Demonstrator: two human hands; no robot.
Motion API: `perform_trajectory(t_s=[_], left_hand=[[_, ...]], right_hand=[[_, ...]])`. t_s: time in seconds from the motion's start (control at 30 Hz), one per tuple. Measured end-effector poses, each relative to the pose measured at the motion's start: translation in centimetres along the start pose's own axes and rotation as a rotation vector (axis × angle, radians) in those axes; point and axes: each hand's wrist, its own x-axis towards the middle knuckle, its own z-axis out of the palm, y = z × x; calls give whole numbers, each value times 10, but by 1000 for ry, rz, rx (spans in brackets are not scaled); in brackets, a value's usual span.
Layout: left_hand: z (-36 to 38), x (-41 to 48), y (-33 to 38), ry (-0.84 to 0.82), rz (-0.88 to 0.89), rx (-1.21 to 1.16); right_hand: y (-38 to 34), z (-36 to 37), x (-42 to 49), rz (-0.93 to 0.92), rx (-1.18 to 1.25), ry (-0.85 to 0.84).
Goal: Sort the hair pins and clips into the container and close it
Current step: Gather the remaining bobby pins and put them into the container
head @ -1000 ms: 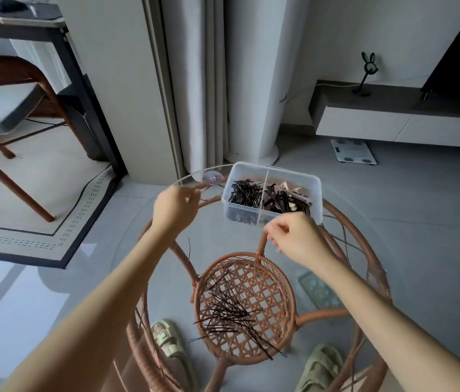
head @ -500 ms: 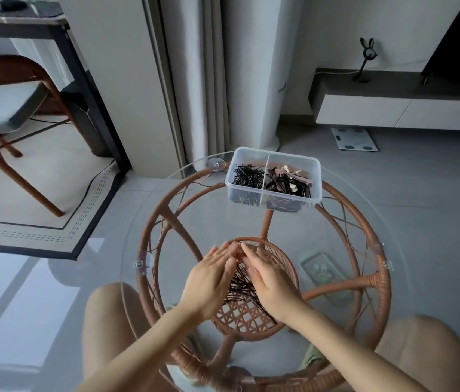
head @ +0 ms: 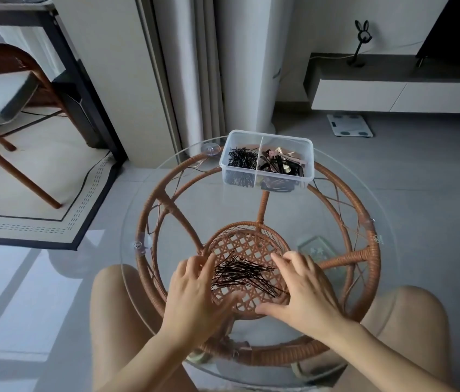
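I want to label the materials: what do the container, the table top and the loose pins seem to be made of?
Container: probably clear plastic; its contents show through the walls. Table top: glossy glass; the woven frame below shows through. Loose pins: thin dark wire, likely metal, finish unclear.

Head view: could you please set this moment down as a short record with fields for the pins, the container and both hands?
loose hair pins: one pile on the glass table
container: no lid on; sorted pins in left compartment, clips in right
left hand: fingers spread at the pile's left edge
right hand: fingers spread at the pile's right edge
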Motion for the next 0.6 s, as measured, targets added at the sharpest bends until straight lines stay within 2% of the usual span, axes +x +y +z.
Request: perform_trajectory(t_s=[0.13,0.3,0.47,0.6], left_hand=[[2,4,2,-93,33,7],[0,14,17,-116,17,-78],[3,19,25,-109,-36,-11],[3,22,29,-120,-7,69]], right_hand=[[-12,1,15,-85,-78,-35],[-30,3,23,-142,40,40],[-40,11,22,-270,-131,137],[-39,8,23,-359,-231,157]])
